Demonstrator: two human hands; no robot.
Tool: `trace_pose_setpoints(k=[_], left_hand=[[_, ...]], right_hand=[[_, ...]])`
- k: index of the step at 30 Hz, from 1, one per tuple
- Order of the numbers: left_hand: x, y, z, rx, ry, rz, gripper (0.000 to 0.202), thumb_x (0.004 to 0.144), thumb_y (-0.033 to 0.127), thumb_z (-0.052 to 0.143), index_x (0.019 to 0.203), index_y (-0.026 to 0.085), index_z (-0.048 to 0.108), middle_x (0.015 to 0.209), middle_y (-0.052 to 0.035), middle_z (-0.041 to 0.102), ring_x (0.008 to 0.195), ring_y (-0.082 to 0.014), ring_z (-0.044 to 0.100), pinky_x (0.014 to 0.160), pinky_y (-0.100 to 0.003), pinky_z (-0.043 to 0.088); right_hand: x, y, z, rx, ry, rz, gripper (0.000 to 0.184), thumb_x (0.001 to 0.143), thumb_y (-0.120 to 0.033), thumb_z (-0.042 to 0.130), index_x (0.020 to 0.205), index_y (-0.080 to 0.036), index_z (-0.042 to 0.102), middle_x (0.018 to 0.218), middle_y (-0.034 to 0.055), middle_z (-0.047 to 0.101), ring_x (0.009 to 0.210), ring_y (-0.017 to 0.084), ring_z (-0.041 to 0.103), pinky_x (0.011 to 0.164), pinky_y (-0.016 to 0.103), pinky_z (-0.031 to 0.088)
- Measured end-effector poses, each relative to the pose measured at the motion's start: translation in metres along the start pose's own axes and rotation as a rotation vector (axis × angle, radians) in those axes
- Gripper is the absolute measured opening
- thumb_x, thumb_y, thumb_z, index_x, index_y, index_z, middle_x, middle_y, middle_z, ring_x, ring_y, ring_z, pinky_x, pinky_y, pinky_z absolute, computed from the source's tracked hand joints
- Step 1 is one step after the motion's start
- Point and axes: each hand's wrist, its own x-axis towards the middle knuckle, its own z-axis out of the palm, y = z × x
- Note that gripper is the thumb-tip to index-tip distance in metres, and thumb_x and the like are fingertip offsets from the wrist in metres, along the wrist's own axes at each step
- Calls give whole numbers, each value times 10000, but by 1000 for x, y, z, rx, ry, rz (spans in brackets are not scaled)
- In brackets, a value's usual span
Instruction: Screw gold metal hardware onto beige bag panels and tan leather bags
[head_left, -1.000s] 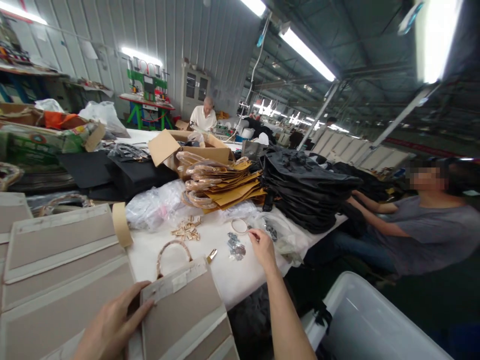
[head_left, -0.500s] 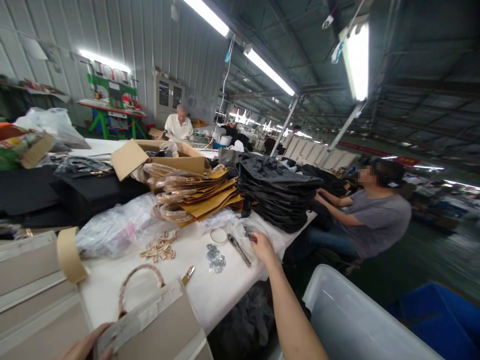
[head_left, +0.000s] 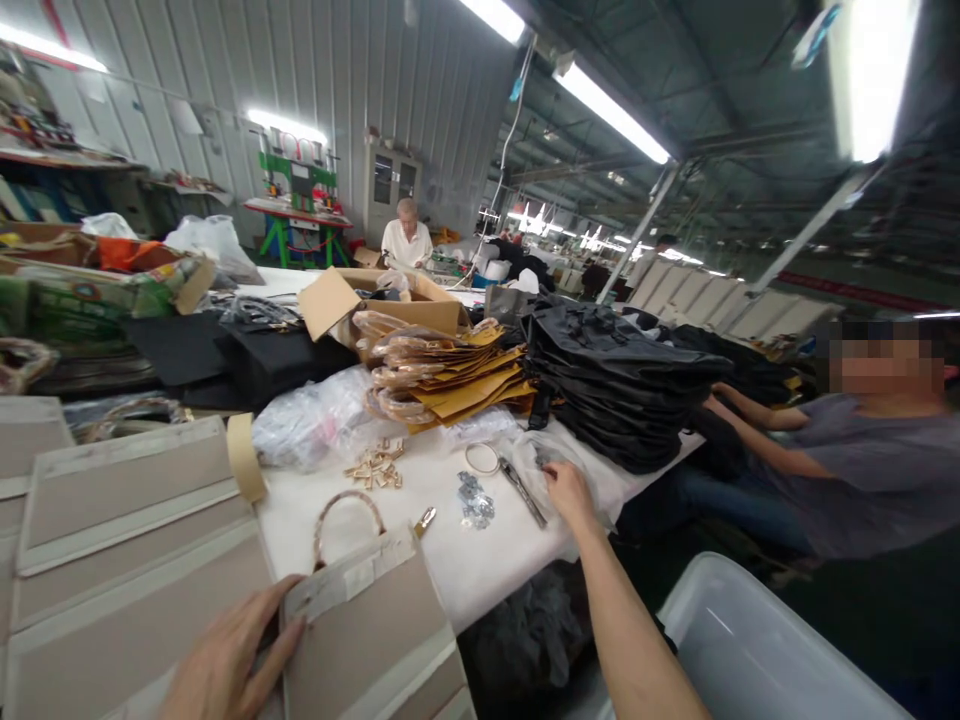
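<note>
My left hand [head_left: 232, 645] is closed on the upper left edge of a beige bag panel [head_left: 375, 620], thumb on its face. A curved brown handle [head_left: 349, 497] rises behind its top edge, and a gold metal clasp [head_left: 425, 520] shows by the right corner. Across the table, my right hand [head_left: 571, 495] has its fingertips pinched together at a clear plastic bag [head_left: 536, 445]; what they hold is too small to make out. Left of that hand lie a dark metal hand tool [head_left: 523, 493], a tape ring [head_left: 481, 458] and a pile of small silvery metal pieces [head_left: 475, 500].
Gold metal fittings [head_left: 375, 464] lie mid-table. Behind are yellow pieces with wrapped handles [head_left: 457, 375] and stacked black bags [head_left: 622, 380]. More beige panels [head_left: 127, 560] lie left. A translucent tub [head_left: 750, 640] stands at the lower right; a co-worker [head_left: 862, 450] sits beyond it.
The view has swung left, so everything sits further right. My left hand shows more fully on the panel's edge. My right hand stays by the plastic bag, its fingers lower over it.
</note>
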Motion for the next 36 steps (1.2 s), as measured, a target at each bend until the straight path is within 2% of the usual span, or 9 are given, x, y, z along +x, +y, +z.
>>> trace_pose_setpoints(k=[5,7,10,13,15,17,22,32,36], left_hand=[[0,2,-3,53,25,106,429,994,572,477,1287,307,645,1252,-27,770,1133,-277,739,962,-406,629],[-1,-2,-1,76,59,160,422,1005,573,478,1295,305,628,1234,-23,775,1107,-270,747,939,-404,635],[-1,-3,0,105,82,205,410,1022,560,468,1294,291,616,1208,-32,780,1077,-264,755,898,-387,640],[0,0,-2,114,82,214,399,1029,552,468,1293,289,613,1185,-32,783,1049,-255,761,862,-370,644],[0,1,-3,115,80,213,394,1036,542,460,1300,291,610,1178,-31,784,1041,-254,762,873,-380,642],[0,2,-3,110,77,205,394,1036,539,463,1306,291,609,1190,-35,781,1057,-258,757,893,-395,637],[-1,2,-1,83,74,178,406,1017,549,506,1308,291,621,1233,-43,767,1110,-274,739,922,-412,627],[-2,5,-2,29,39,134,456,1013,584,491,1319,277,634,1250,-76,757,1126,-293,723,962,-447,603],[-1,6,-2,3,18,113,472,1012,591,478,1310,265,645,1257,-84,754,1130,-302,717,969,-467,595]], right_hand=[[-16,-34,-8,200,145,-94,331,986,-385,529,1131,-169,734,1080,138,724,895,262,669,860,401,534],[-27,-54,-9,316,-7,-211,266,985,-383,570,1057,-201,751,1015,93,730,866,232,673,815,359,540],[-42,-80,-3,364,-384,-295,190,924,-345,696,1057,-231,770,1013,52,735,847,205,680,761,324,543],[-53,-96,8,353,-511,-317,450,788,-324,856,1217,-254,737,1210,62,707,1026,235,679,898,358,556],[-57,-102,17,340,-493,-352,606,716,-312,915,1284,-263,708,1321,74,659,1168,262,640,1043,399,514],[-58,-105,26,335,-467,-361,569,726,-309,909,1262,-262,723,1333,76,645,1218,270,619,1100,415,481],[-56,-95,46,350,-294,-278,215,914,-297,713,1106,-233,785,1207,89,682,1128,257,652,1059,426,502],[-76,-89,56,178,59,-199,266,1002,-273,525,1097,-184,757,1110,139,698,1076,300,627,1012,471,507],[-74,-100,50,296,-20,-279,262,1011,-268,526,1137,-199,745,1161,121,710,1123,271,641,1047,430,502]])
